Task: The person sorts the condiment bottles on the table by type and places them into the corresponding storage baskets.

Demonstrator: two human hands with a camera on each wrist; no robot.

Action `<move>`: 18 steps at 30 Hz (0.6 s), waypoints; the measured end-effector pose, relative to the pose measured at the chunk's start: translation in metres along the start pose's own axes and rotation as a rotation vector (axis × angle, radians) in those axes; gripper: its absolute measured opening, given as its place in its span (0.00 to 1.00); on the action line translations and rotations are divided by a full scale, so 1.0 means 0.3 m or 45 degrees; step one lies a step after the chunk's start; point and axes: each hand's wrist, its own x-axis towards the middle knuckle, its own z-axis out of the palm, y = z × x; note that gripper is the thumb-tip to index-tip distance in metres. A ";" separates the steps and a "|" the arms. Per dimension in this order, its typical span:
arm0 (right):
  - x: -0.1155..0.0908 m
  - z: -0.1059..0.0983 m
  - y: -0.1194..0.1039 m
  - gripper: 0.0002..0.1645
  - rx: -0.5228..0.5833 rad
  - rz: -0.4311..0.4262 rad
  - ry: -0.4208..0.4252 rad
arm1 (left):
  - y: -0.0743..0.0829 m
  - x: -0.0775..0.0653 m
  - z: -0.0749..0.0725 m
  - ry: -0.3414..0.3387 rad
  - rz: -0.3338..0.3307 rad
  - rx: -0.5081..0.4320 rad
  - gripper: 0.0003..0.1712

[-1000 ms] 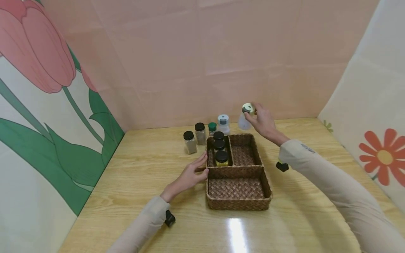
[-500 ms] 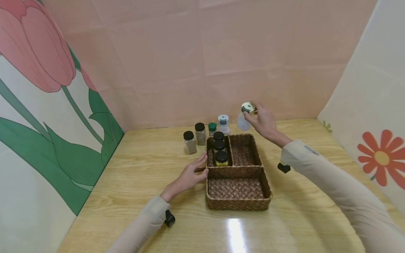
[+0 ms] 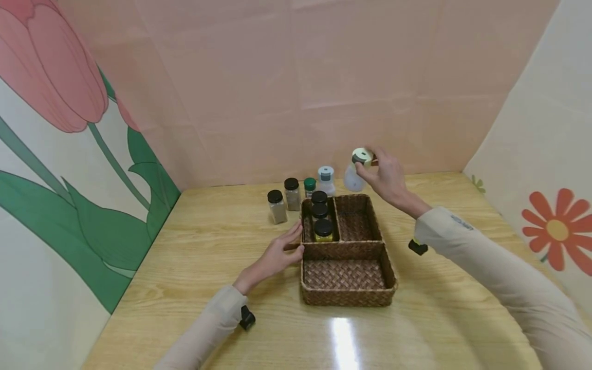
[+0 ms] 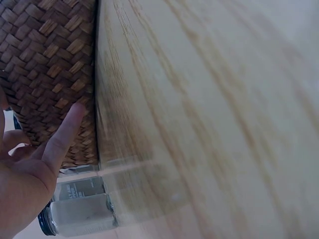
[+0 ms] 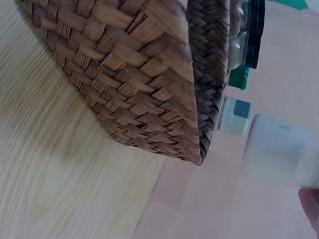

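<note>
My right hand (image 3: 387,177) pinches a translucent seasoning bottle (image 3: 354,179) by its pale green lid, above the table behind the basket's back right corner. In the right wrist view the bottle (image 5: 274,148) hangs above the level of the basket rim, with a fingertip at its lid end. Straight fingers of my left hand (image 3: 273,257) touch the left wall of the brown woven basket (image 3: 347,298); the left wrist view shows one finger flat along the weave (image 4: 55,64). Several black-lidded jars (image 3: 323,229) stand in the basket's back left compartment. The back right and front compartments show bare weave.
Behind the basket stand a pale-blue-lidded bottle (image 3: 326,180) and a green-lidded jar (image 3: 310,186). Two black-lidded jars (image 3: 277,206) of greyish contents are on the table to its left. A pink sheet (image 3: 259,103) hangs along the table's back edge.
My right hand has shifted slightly left with the bottle, whose base has swung a little leftward. The left hand keeps its place on the basket.
</note>
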 end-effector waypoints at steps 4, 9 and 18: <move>-0.006 -0.007 -0.010 0.25 0.033 -0.015 0.024 | 0.005 0.000 -0.002 -0.007 0.003 -0.008 0.34; -0.016 -0.019 -0.026 0.25 0.027 -0.044 0.035 | 0.011 -0.001 -0.004 -0.014 0.014 -0.011 0.35; -0.038 -0.026 -0.048 0.26 0.032 -0.031 0.004 | 0.013 -0.001 0.000 -0.004 0.021 -0.014 0.34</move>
